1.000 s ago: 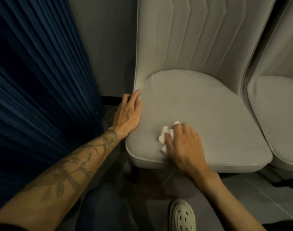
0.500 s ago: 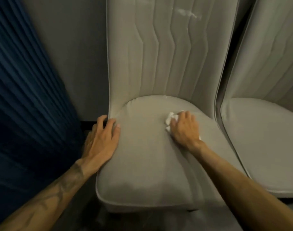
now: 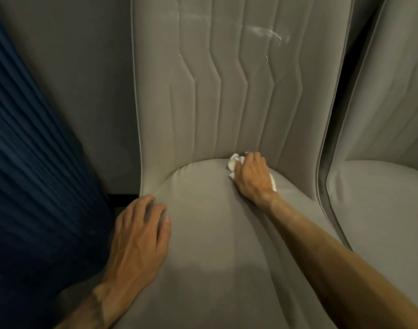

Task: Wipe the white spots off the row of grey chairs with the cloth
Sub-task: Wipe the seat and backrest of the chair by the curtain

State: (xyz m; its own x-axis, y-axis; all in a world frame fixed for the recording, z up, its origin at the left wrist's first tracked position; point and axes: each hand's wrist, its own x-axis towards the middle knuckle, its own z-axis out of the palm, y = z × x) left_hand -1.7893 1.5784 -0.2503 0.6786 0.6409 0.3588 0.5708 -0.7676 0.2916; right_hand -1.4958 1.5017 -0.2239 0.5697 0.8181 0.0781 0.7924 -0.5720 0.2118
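A grey upholstered chair (image 3: pixel 215 245) fills the middle of the view, its ribbed backrest rising behind the seat. My right hand (image 3: pixel 251 178) presses a crumpled white cloth (image 3: pixel 234 162) onto the seat where it meets the backrest. My left hand (image 3: pixel 141 236) lies flat on the seat's left edge, fingers spread, holding nothing. White smears (image 3: pixel 265 33) streak the upper backrest, with a fainter one (image 3: pixel 191 16) further left.
A second grey chair (image 3: pixel 381 210) stands close on the right, a narrow dark gap between the two. A pleated dark blue curtain (image 3: pixel 32 186) hangs at the left, with a grey wall (image 3: pixel 84 79) behind.
My right hand has slid the cloth from the seat's front edge back to the crease under the backrest. The view has moved closer and upward, and my left hand has stayed on the seat's left edge.
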